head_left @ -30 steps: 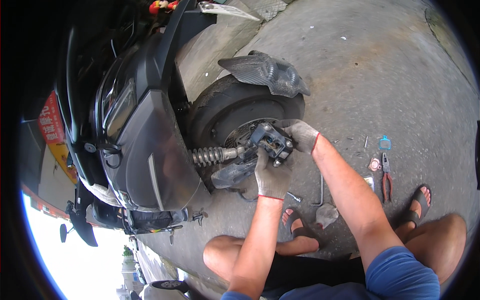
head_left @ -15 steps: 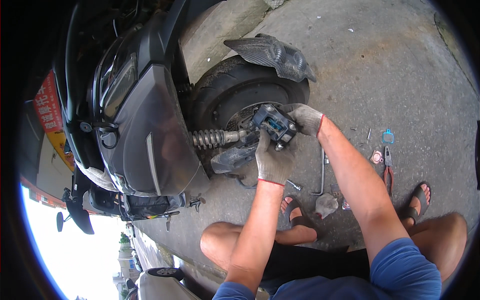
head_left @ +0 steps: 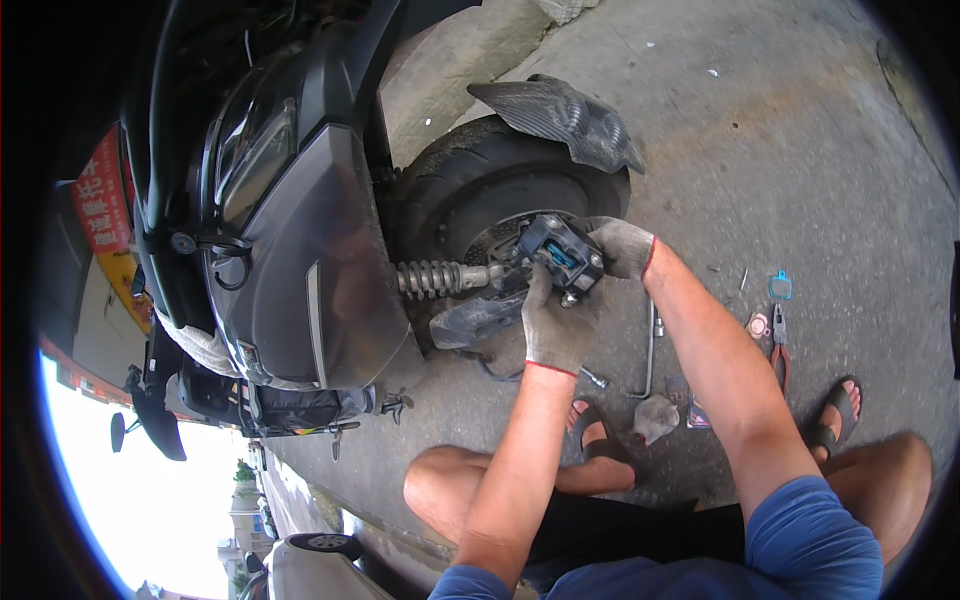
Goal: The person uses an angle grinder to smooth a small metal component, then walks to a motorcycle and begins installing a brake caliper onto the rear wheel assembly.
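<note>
Between my two gloved hands is a black brake caliper (head_left: 548, 232), its open side facing me with blue-edged brake pads (head_left: 561, 256) in the slot. My left hand (head_left: 556, 322), in a grey knit glove with a red cuff, grips its near side, thumb up by the slot. My right hand (head_left: 622, 246), gloved the same way, is closed on its far right end; some fingers are hidden behind it. Just beyond the caliper are the scooter's rear wheel (head_left: 430, 190) and brake disc (head_left: 487, 240). A coil-spring shock absorber (head_left: 430, 280) runs to the left of it.
The grey scooter body (head_left: 330, 230) fills the left, with a fender (head_left: 560, 115) over the tyre. On the concrete at right lie red-handled pliers (head_left: 780, 345), a blue-edged pad (head_left: 780, 285), a small round part (head_left: 758, 325), a long wrench (head_left: 650, 350) and a crumpled grey glove (head_left: 655, 418).
The view has shifted slightly, so the scooter and ground things sit a little further right. Both hands keep hold of the caliper, and its tilt looks slightly different.
</note>
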The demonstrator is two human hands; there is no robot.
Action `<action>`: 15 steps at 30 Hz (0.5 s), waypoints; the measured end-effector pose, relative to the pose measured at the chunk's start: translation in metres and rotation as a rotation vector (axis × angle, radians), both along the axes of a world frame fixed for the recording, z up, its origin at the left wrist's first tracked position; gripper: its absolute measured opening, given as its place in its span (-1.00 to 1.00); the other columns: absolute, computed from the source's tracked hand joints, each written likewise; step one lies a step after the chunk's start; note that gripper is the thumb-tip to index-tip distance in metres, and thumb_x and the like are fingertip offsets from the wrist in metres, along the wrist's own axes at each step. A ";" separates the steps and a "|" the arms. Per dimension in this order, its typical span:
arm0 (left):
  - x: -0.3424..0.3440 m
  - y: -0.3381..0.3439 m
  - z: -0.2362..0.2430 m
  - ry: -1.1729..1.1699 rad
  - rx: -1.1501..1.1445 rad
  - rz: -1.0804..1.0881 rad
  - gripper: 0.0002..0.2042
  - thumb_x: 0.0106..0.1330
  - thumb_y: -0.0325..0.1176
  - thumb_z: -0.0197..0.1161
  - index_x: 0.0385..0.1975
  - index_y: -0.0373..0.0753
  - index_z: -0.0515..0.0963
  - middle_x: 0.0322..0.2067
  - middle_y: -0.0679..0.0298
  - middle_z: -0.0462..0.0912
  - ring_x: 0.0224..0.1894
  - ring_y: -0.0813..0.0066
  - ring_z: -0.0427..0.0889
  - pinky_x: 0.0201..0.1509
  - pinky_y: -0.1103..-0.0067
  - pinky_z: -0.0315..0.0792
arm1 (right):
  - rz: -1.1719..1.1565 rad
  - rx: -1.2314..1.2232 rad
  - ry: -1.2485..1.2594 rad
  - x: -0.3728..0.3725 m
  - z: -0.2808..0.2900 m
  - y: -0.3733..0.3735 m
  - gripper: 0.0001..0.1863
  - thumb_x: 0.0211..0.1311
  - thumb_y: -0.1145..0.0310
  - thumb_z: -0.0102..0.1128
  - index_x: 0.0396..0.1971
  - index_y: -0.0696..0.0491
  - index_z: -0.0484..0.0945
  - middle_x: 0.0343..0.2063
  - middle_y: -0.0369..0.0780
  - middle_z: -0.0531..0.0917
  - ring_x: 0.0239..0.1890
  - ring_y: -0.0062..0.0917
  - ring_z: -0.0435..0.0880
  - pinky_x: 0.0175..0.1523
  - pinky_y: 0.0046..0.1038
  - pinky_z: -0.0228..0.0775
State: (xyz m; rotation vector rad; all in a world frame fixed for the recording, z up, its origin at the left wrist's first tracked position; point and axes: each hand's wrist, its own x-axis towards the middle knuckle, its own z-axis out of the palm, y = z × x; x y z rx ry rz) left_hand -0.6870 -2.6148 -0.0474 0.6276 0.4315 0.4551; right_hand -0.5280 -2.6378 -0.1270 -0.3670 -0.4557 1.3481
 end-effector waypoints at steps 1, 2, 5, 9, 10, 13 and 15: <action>-0.001 0.002 -0.001 -0.011 -0.006 -0.011 -0.54 0.48 0.00 0.03 0.18 -0.21 0.42 0.07 0.22 0.59 0.08 0.30 0.58 0.02 0.38 0.56 | 0.003 0.003 -0.003 -0.002 0.003 0.000 -0.67 0.20 0.59 0.21 0.00 0.22 0.59 -0.15 -0.17 0.72 -0.22 -0.54 0.73 -0.07 -0.43 0.63; -0.001 0.002 -0.001 -0.014 -0.004 -0.009 -0.54 0.48 0.00 0.03 0.18 -0.21 0.42 0.07 0.22 0.59 0.08 0.30 0.58 0.02 0.38 0.56 | -0.014 -0.009 -0.002 -0.003 0.004 -0.001 -0.63 0.17 0.62 0.20 0.01 0.23 0.57 -0.14 -0.15 0.71 -0.20 -0.53 0.73 -0.06 -0.43 0.64; 0.000 0.002 -0.003 -0.030 -0.027 0.006 -0.54 0.47 -0.01 0.05 0.18 -0.21 0.42 0.05 0.20 0.60 0.02 0.29 0.62 -0.01 0.34 0.60 | -0.026 -0.020 0.004 -0.004 0.008 -0.006 -0.58 0.13 0.66 0.19 0.05 0.24 0.54 -0.11 -0.13 0.70 -0.15 -0.49 0.73 -0.03 -0.41 0.64; 0.002 -0.003 0.000 -0.028 -0.069 0.003 -0.55 0.45 -0.01 0.09 0.15 -0.19 0.44 0.01 0.20 0.62 -0.02 0.28 0.65 -0.06 0.32 0.63 | -0.021 0.000 0.064 -0.007 0.007 -0.007 -0.50 0.12 0.69 0.16 0.14 0.20 0.48 -0.05 -0.11 0.68 -0.08 -0.46 0.72 0.02 -0.38 0.64; 0.002 -0.004 0.001 -0.024 -0.071 0.002 -0.56 0.44 -0.01 0.10 0.14 -0.18 0.45 0.01 0.21 0.63 -0.02 0.28 0.66 -0.08 0.32 0.64 | -0.020 0.001 0.061 -0.006 0.006 -0.008 -0.50 0.12 0.69 0.16 0.14 0.20 0.48 -0.05 -0.11 0.68 -0.08 -0.46 0.72 0.02 -0.38 0.64; 0.000 -0.002 0.000 -0.018 -0.082 0.012 -0.57 0.44 -0.01 0.10 0.13 -0.17 0.46 0.01 0.23 0.63 -0.01 0.30 0.66 -0.08 0.32 0.64 | 0.014 0.060 0.077 -0.007 0.008 -0.011 -0.55 0.18 0.67 0.18 0.12 0.21 0.51 -0.03 -0.14 0.68 -0.09 -0.47 0.72 0.06 -0.39 0.61; 0.000 -0.001 -0.002 -0.027 -0.083 0.001 -0.57 0.44 0.00 0.10 0.13 -0.17 0.46 0.00 0.24 0.63 -0.01 0.30 0.66 -0.08 0.33 0.65 | 0.026 0.114 0.121 -0.007 0.007 -0.012 -0.54 0.17 0.67 0.17 0.12 0.20 0.50 0.00 -0.12 0.66 -0.06 -0.44 0.71 0.08 -0.36 0.61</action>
